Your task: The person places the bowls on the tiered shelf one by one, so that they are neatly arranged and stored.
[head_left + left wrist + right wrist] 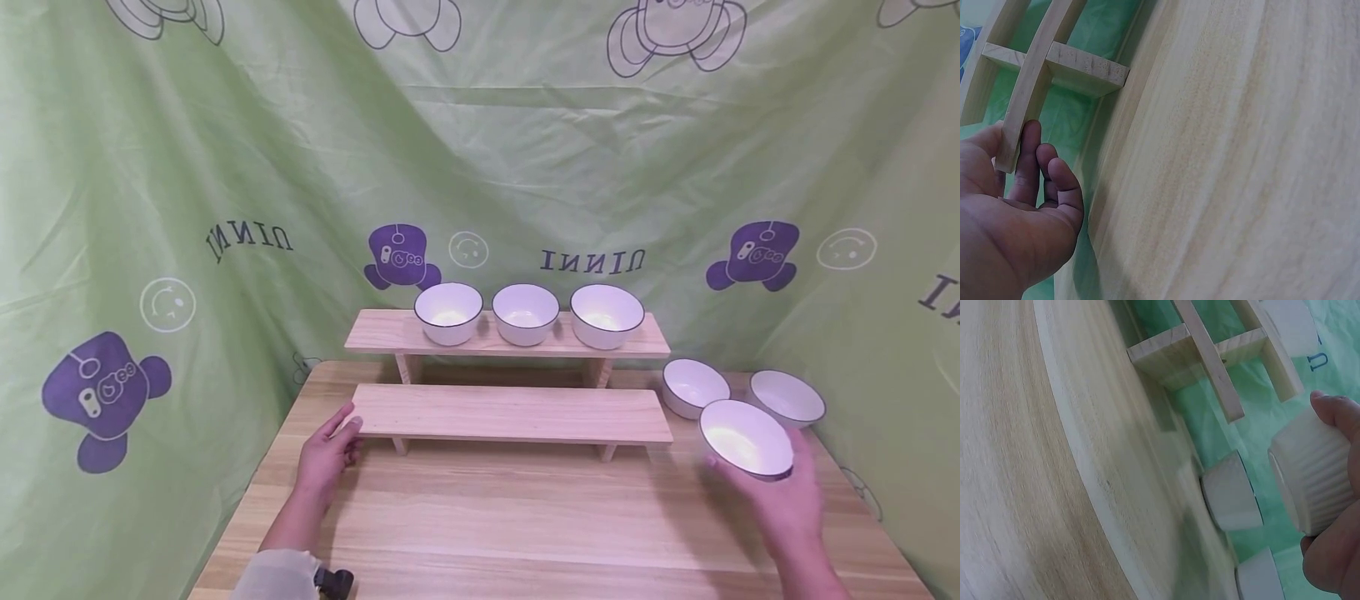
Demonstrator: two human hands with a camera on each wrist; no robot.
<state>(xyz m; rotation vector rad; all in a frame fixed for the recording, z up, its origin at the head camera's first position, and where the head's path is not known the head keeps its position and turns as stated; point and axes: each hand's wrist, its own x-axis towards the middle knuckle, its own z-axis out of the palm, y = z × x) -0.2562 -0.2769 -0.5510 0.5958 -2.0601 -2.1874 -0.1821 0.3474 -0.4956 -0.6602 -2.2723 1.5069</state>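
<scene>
At the left end of the lower board of a two-tier wooden shelf [510, 414], my left hand [322, 458] pinches the board between thumb and fingers; the left wrist view shows the fingers under its edge. My right hand [791, 504] grips a white bowl [746, 437] with a dark rim, held above the table at the right. In the right wrist view the ribbed outside of that bowl [1313, 472] shows, tilted. Two more white bowls, one nearer the shelf [695, 388] and one farther right [786, 397], stand on the table behind it.
Three white bowls, left [448, 314], middle [526, 315] and right [607, 317], stand in a row on the upper board [378, 332]. The wooden table [487, 525] extends in front of the shelf. A green printed cloth [300, 167] hangs behind and at both sides.
</scene>
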